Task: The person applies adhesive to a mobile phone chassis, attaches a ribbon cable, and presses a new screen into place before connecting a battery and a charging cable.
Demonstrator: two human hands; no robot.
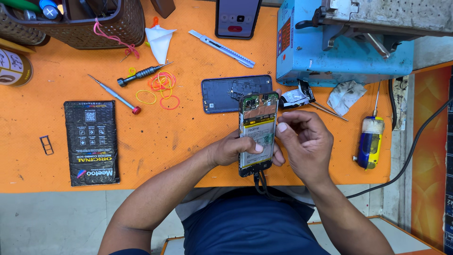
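Holding an opened phone (257, 134) above the tabletop (188, 137) edge, both hands on it.

Your left hand (236, 150) is wrapped around the phone's lower half, thumb across the battery, while your right hand (304, 141) pinches its right edge, fingertips closed on the frame. The phone hangs in the air over the gap between tabletop and lap, a black cable (262, 186) trailing from its bottom. If that cable snags on your shirt, it could tug the phone loose and drop it past the edge. Pressing hard on the bare battery or circuit board could damage them. The loose back cover (226, 93), tweezers (325, 109) and rubber bands (163, 87) lie near enough to be knocked.
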